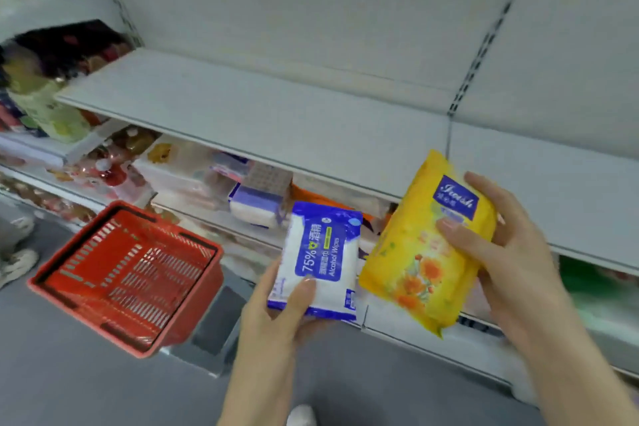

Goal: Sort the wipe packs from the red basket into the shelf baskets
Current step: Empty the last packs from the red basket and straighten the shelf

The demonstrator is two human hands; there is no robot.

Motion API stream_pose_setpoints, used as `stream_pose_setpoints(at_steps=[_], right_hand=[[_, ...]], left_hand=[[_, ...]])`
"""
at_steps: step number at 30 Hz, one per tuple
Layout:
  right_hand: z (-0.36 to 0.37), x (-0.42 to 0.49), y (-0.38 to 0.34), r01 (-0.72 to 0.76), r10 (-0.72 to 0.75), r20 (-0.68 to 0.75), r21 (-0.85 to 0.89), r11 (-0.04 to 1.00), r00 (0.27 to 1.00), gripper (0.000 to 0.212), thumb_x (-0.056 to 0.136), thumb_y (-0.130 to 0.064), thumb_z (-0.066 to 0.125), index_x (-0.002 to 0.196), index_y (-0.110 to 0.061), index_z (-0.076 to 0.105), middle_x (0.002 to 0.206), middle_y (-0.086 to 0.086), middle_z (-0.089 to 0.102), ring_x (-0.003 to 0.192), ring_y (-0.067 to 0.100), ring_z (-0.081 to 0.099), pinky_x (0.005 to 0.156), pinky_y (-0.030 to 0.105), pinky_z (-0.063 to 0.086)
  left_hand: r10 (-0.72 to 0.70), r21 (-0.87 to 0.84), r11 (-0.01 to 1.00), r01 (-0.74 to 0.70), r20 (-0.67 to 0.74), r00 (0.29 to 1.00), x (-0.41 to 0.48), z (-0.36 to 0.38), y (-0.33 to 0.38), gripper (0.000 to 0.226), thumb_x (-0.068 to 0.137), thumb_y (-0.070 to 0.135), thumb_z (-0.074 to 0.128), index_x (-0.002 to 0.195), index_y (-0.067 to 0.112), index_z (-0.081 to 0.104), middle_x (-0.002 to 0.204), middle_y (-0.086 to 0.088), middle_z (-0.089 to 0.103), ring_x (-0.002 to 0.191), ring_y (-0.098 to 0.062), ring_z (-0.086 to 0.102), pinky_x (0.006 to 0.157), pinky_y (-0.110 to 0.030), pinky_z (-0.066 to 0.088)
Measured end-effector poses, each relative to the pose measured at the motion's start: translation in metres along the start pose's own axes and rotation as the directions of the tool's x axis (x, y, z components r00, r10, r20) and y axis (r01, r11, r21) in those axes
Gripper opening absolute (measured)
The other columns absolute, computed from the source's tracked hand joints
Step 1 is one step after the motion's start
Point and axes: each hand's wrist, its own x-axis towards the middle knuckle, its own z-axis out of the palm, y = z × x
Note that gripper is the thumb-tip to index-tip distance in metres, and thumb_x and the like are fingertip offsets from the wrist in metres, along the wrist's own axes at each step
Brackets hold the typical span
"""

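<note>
One red basket [128,273] sits on the floor, no packs visible inside. Left hand [276,308] grips a blue-and-white alcohol wipe pack [321,259]; right hand [501,245] grips a yellow flower-printed wipe pack [422,249], both held before the shelf [276,114]

blue-white wipe pack [320,261] held upright, yellow wipe pack [427,245] tilted, red basket [128,275] empty
</note>
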Motion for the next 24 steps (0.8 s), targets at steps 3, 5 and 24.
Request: stream_pose_setpoints(at_steps=[3, 5, 24], right_hand=[[-0.067, -0.008, -0.025, 0.028, -0.027, -0.116, 0.006, 1.0, 0.993, 0.078, 0.035, -0.029, 0.086, 0.11, -0.026, 0.062, 0.095, -0.001, 0.074, 0.08, 0.013, 0.07, 0.056, 0.025, 0.055], [-0.115, -0.014, -0.039, 0.066, -0.062, -0.179, 0.015, 0.998, 0.982, 0.075, 0.033, -0.026, 0.09, 0.103, -0.023, 0.063, 0.09, 0.0, 0.074, 0.078, 0.013, 0.069, 0.055, 0.024, 0.053], [-0.495, -0.075, -0.082, 0.119, -0.061, -0.651, 0.044, 0.992, 0.757, 0.029, 0.072, -0.041, 0.07, 0.068, -0.012, 0.069, 0.066, 0.01, 0.063, 0.062, 0.012, 0.054, 0.057, 0.024, 0.047]], left_hand=[[-0.07, -0.078, 0.994, 0.078, 0.094, 0.993, -0.014, 0.073, -0.011, 0.046, 0.072, 0.032, 0.059, 0.115, 0.017, 0.061, 0.1, -0.012, 0.073, 0.078, -0.025, 0.072, 0.055, -0.034, 0.057], [-0.093, -0.108, 0.988, 0.108, 0.133, 0.987, -0.025, 0.124, -0.024, 0.042, 0.071, 0.035, 0.056, 0.109, 0.018, 0.062, 0.09, -0.008, 0.075, 0.07, -0.022, 0.073, 0.049, -0.032, 0.056], [-0.074, -0.083, 0.99, 0.11, 0.35, 0.934, -0.184, 0.516, -0.176, 0.059, 0.06, 0.018, 0.074, 0.117, 0.028, 0.061, 0.107, -0.003, 0.072, 0.092, -0.022, 0.071, 0.059, -0.031, 0.057]])
